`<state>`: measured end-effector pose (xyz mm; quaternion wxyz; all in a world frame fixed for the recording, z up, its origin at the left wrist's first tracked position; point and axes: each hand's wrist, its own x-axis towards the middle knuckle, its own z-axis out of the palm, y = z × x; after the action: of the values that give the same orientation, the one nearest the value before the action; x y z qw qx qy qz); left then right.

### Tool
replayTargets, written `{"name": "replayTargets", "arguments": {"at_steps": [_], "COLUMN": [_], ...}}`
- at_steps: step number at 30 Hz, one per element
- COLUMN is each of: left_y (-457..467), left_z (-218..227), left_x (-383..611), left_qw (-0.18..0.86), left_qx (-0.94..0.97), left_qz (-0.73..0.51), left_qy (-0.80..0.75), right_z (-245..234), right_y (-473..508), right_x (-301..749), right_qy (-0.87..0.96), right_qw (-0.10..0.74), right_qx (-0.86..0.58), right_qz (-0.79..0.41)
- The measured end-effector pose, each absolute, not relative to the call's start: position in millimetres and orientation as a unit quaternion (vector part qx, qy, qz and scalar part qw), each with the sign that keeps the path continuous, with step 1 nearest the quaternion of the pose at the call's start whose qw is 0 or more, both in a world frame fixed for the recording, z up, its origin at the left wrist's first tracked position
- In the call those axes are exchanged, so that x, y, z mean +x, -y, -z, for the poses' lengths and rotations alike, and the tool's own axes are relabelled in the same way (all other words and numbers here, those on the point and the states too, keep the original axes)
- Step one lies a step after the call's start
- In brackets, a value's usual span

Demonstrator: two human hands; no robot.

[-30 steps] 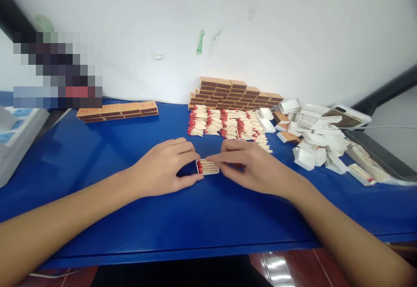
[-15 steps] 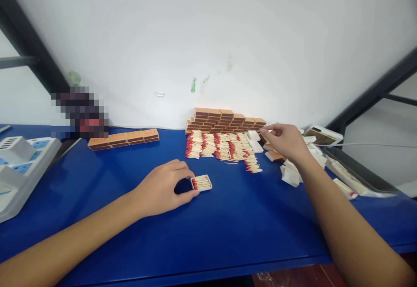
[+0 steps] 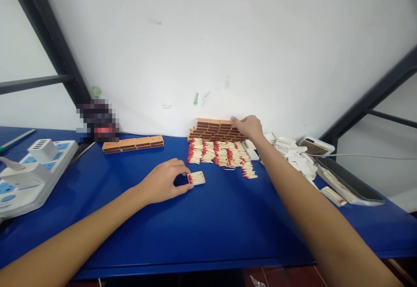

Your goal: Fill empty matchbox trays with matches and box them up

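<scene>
Your left hand pinches the match tray by its left end, long axis running rightward, while your right hand, grip unclear, is at the matchbox stack.

Soft light brightens the plain white wall across the upper frame; a diffuse shadow falls right of centre on the smooth blue tabletop. Wide-angle distortion stretches the edges, the red-tipped wooden matchsticks mid-frame look slightly soft, and coarse pixelation masks a dark patch at left.
</scene>
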<state>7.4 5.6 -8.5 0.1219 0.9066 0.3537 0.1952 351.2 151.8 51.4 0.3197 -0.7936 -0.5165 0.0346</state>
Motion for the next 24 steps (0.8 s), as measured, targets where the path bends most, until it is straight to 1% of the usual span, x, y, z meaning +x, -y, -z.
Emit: {"name": "replayTargets", "arguments": {"at_steps": [5, 9, 12, 15, 18, 20, 24], "left_y": [-3, 0, -1, -1, 0, 1, 0], "left_z": [11, 8, 8, 9, 10, 12, 14], "left_x": [3, 1, 0, 0, 0, 0, -1], "left_qw": [0.123, 0.118, 0.115, 0.116, 0.114, 0.111, 0.099], "left_qx": [0.9, 0.892, 0.883, 0.861, 0.838, 0.831, 0.825], "left_qz": [-0.222, -0.245, -0.264, -0.292, -0.316, -0.324, -0.33], "left_qy": [-0.353, -0.36, -0.37, -0.401, -0.43, -0.439, -0.449], "right_z": [-51, -61, -70, -64, -41, -24, -7], "right_y": [-164, -158, -135, -95, -51, -29, -12], "right_x": [339, 335, 330, 315, 293, 281, 267], "right_qy": [0.52, 0.511, 0.512, 0.545, 0.614, 0.679, 0.691], "right_qw": [0.341, 0.392, 0.44, 0.468, 0.439, 0.408, 0.392], "right_qx": [-0.779, -0.753, -0.721, -0.672, -0.612, -0.536, -0.497], "right_qz": [-0.084, -0.135, -0.157, -0.18, -0.237, -0.291, -0.349]}}
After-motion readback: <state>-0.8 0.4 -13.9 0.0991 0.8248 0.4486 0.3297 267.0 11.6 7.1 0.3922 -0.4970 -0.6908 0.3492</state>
